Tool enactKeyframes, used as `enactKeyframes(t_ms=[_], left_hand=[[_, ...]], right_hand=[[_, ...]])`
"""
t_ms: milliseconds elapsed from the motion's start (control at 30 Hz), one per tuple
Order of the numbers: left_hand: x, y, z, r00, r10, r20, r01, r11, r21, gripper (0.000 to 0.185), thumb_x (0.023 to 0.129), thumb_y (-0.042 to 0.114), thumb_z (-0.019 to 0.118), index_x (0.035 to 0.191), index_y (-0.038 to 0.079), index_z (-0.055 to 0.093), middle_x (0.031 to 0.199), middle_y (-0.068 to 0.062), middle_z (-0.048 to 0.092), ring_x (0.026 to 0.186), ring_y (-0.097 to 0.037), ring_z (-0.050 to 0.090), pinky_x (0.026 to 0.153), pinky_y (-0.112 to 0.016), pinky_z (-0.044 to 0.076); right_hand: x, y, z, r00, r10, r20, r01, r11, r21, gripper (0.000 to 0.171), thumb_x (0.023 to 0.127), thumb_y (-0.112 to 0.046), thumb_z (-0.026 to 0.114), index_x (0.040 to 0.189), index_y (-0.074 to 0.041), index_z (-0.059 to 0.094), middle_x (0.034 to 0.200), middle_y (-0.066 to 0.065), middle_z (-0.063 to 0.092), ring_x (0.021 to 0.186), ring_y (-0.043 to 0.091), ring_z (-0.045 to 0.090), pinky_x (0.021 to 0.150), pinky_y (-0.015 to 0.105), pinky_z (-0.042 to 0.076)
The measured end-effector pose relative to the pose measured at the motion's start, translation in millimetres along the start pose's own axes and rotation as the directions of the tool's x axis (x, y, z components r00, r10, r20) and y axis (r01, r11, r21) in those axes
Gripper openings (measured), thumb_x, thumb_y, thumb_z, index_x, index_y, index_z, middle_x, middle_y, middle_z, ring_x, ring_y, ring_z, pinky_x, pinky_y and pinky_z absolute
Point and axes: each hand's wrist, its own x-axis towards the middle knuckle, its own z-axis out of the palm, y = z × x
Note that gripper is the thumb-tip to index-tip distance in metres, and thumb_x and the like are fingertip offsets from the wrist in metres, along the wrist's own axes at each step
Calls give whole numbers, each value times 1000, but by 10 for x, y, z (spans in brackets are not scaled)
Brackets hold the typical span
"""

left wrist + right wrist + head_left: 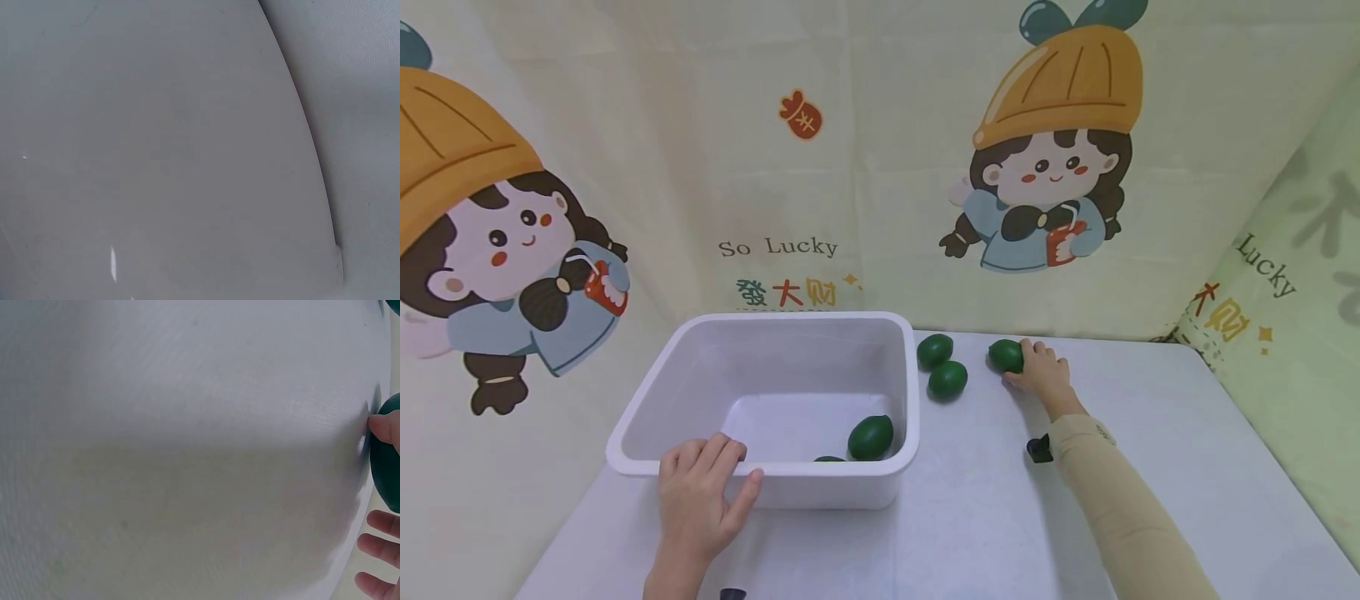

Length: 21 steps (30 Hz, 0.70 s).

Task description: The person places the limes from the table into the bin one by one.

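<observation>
A white plastic bin (820,492) stands on the table, its wall filling much of the left wrist view. My left hand (696,492) grips its near rim, fingers over the edge and thumb outside. Inside the bin lies a dark green lime (871,437), with part of another lime (830,458) showing above the near rim. My right hand (1043,375) holds a lime (1004,356) at the back of the table between thumb and forefinger. The right wrist view shows the thumb on this lime, with the other fingers spread below.
Two more limes, one behind (935,352) and one in front (947,381), lie on the white table (970,517) beside the bin's right wall. A printed curtain (895,167) hangs right behind the table. Small black pieces show at the right wrist (1040,449) and left wrist (732,594).
</observation>
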Motion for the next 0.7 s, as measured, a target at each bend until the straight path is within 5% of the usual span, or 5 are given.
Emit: enactKeyframes(t_ms=[700], left_hand=[[-21, 55, -14, 1000, -5, -9, 5, 1000, 1, 48, 90, 46, 34, 72, 6, 54, 73, -5, 52, 68, -26, 41, 68, -44, 27]], right_hand=[[-96, 13, -33, 993, -40, -114, 35, 999, -42, 82, 82, -40, 62, 137, 4, 20, 131, 31, 31, 118, 47, 33, 91, 61, 29]])
